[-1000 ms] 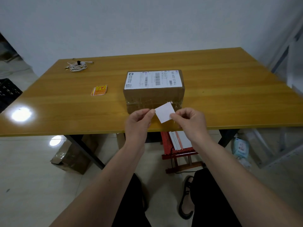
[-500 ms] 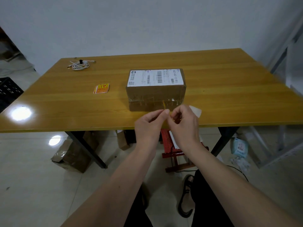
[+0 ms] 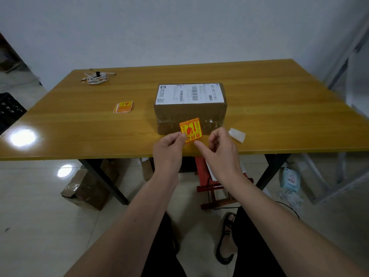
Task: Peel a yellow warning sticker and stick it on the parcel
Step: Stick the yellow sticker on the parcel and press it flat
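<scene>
A brown cardboard parcel (image 3: 189, 114) with a white shipping label on top sits mid-table. My left hand (image 3: 169, 148) pinches the lower left corner of a yellow and red warning sticker (image 3: 191, 129), held printed side toward me in front of the parcel's near face. My right hand (image 3: 221, 146) is just right of the sticker, fingers loosely curled, index finger pointing toward its lower edge, holding nothing. A white backing paper (image 3: 237, 134) lies on the table right of my right hand. A small stack of yellow stickers (image 3: 123, 106) lies left of the parcel.
A coiled white cable (image 3: 97, 77) lies at the table's far left corner. The wooden table's (image 3: 289, 108) near edge runs just under my hands. Below it are a cardboard box (image 3: 87, 188), a red stool (image 3: 211, 182) and my legs.
The white backing has come off and now lies on the table at the right. The yellow sticker is turned face toward me in my left hand; my right hand has let go.
</scene>
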`<state>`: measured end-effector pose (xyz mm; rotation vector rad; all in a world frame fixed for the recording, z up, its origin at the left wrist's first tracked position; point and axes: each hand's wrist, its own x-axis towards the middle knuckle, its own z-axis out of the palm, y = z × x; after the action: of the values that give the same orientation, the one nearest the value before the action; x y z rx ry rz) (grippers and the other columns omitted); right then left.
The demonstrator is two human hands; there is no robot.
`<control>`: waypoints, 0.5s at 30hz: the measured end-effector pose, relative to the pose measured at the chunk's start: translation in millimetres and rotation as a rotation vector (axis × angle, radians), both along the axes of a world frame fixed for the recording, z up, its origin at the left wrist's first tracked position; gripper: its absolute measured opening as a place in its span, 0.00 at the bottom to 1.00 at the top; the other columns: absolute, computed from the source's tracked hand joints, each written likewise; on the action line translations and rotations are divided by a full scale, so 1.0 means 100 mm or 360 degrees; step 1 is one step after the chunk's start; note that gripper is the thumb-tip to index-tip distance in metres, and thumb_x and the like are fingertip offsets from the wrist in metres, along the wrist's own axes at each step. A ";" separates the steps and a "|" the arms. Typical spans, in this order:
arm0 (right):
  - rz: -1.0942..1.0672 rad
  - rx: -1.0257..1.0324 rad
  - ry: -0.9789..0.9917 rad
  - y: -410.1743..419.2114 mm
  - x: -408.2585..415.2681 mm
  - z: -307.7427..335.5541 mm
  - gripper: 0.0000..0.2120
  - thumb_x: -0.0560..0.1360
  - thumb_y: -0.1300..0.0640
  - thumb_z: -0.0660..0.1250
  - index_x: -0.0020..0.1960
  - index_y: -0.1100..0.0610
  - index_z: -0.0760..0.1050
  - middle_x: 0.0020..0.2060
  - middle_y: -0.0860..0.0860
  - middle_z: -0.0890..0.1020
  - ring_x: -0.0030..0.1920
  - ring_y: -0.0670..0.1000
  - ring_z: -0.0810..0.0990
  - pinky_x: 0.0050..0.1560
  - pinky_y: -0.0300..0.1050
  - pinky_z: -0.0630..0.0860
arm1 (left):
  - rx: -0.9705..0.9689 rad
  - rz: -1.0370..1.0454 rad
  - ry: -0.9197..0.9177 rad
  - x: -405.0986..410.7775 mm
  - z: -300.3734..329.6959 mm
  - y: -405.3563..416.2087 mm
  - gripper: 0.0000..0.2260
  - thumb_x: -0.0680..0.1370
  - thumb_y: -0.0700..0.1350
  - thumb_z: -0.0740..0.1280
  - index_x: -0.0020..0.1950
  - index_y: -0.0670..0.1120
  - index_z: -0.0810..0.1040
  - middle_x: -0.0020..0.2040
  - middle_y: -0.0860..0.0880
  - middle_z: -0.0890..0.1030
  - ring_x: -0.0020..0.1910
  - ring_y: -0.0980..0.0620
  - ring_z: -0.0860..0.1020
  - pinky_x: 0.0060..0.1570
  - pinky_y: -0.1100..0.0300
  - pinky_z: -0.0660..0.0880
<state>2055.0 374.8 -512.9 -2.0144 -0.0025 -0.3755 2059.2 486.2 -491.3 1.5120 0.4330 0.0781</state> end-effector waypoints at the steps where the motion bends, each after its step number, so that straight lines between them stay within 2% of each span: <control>1: -0.0019 0.0029 0.0027 -0.02 0.02 -0.01 0.12 0.72 0.53 0.70 0.43 0.54 0.66 0.33 0.47 0.71 0.33 0.47 0.69 0.36 0.48 0.72 | 0.0010 0.0002 -0.0013 0.00 0.00 0.01 0.06 0.77 0.45 0.67 0.50 0.48 0.83 0.46 0.52 0.84 0.49 0.55 0.79 0.56 0.49 0.76; 3: -0.0043 0.0085 0.0080 -0.03 0.05 -0.02 0.08 0.74 0.55 0.68 0.44 0.55 0.68 0.35 0.47 0.72 0.36 0.47 0.71 0.39 0.48 0.74 | 0.0014 0.0021 -0.0044 0.01 -0.01 0.02 0.07 0.78 0.45 0.66 0.51 0.47 0.83 0.44 0.54 0.83 0.47 0.58 0.78 0.51 0.56 0.76; 5: -0.0061 0.0164 0.0138 -0.04 0.07 -0.01 0.05 0.75 0.55 0.67 0.46 0.54 0.70 0.38 0.47 0.74 0.40 0.46 0.73 0.41 0.44 0.74 | 0.0034 0.0031 -0.0062 0.01 -0.03 0.03 0.08 0.78 0.44 0.65 0.53 0.46 0.82 0.44 0.56 0.82 0.46 0.59 0.78 0.44 0.63 0.72; 7: -0.0061 0.0250 0.0217 -0.02 0.09 -0.02 0.04 0.75 0.55 0.66 0.48 0.54 0.72 0.41 0.47 0.76 0.44 0.47 0.75 0.44 0.43 0.75 | 0.0030 0.0022 -0.0053 0.00 -0.03 0.04 0.07 0.79 0.44 0.64 0.52 0.47 0.82 0.45 0.56 0.82 0.46 0.60 0.78 0.47 0.63 0.69; 9: -0.0030 0.0334 0.0293 0.00 0.10 -0.03 0.04 0.76 0.54 0.66 0.48 0.53 0.74 0.44 0.50 0.78 0.46 0.50 0.77 0.46 0.47 0.77 | 0.0019 -0.0002 -0.0043 -0.02 -0.03 0.05 0.07 0.79 0.44 0.64 0.49 0.49 0.82 0.46 0.56 0.82 0.46 0.61 0.78 0.52 0.61 0.70; 11: 0.0011 0.0430 0.0340 0.04 0.08 -0.03 0.04 0.75 0.54 0.66 0.48 0.54 0.76 0.44 0.52 0.80 0.44 0.51 0.78 0.43 0.46 0.77 | -0.0010 -0.0012 -0.0051 -0.04 -0.03 0.07 0.06 0.79 0.44 0.64 0.46 0.52 0.80 0.45 0.55 0.82 0.45 0.61 0.78 0.55 0.60 0.70; 15: 0.0074 0.0683 0.0473 0.11 0.06 0.00 0.07 0.76 0.55 0.67 0.50 0.57 0.79 0.37 0.50 0.79 0.35 0.45 0.75 0.33 0.38 0.73 | -0.0091 0.0002 -0.0063 -0.06 -0.02 0.07 0.07 0.78 0.44 0.65 0.43 0.54 0.79 0.44 0.56 0.81 0.46 0.60 0.78 0.56 0.59 0.72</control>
<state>2061.2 385.6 -513.4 -1.6231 0.2002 -0.0361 2053.2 493.4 -493.3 1.4519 0.4017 0.0958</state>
